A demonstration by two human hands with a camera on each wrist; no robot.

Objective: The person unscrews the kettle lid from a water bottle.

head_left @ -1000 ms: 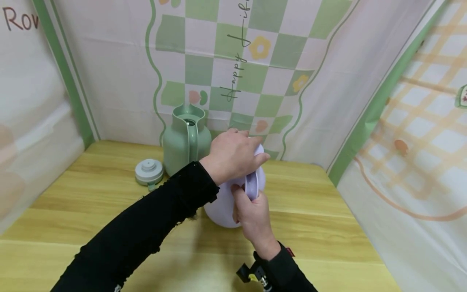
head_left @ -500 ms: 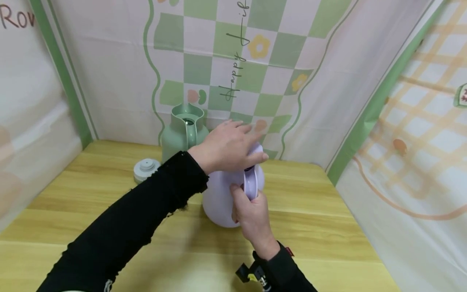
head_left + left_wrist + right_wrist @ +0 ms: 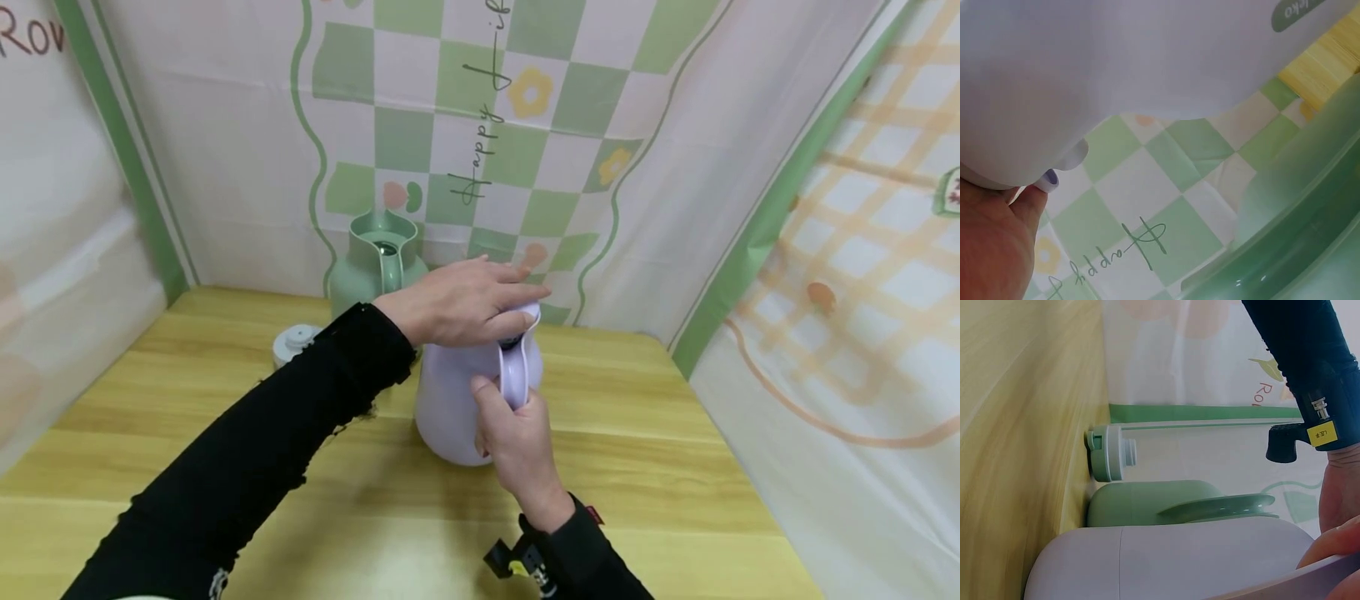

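Observation:
A lilac thermos jug (image 3: 453,408) stands upright on the wooden table in the head view. My right hand (image 3: 517,450) grips its handle (image 3: 514,377), thumb along the near side. Across the top lies my left hand (image 3: 468,300), its fingers and thumb about the lid, which the hand mostly hides. The left wrist view has the jug's body (image 3: 1116,56) close up, with a fingertip at a small purple-edged piece (image 3: 1049,180) near the spout. Behind the left forearm is a green thermos jug (image 3: 382,250) with an uncovered mouth.
A white and green lid (image 3: 1107,453) rests on the table left of the green jug, partly covered by the black sleeve (image 3: 247,442) in the head view. A checked cloth backdrop (image 3: 465,125) rises behind the table (image 3: 622,467).
My left hand has turned over the jug's top and shifted slightly left, its fingers now pointing more to the right. The right hand keeps its grip on the handle.

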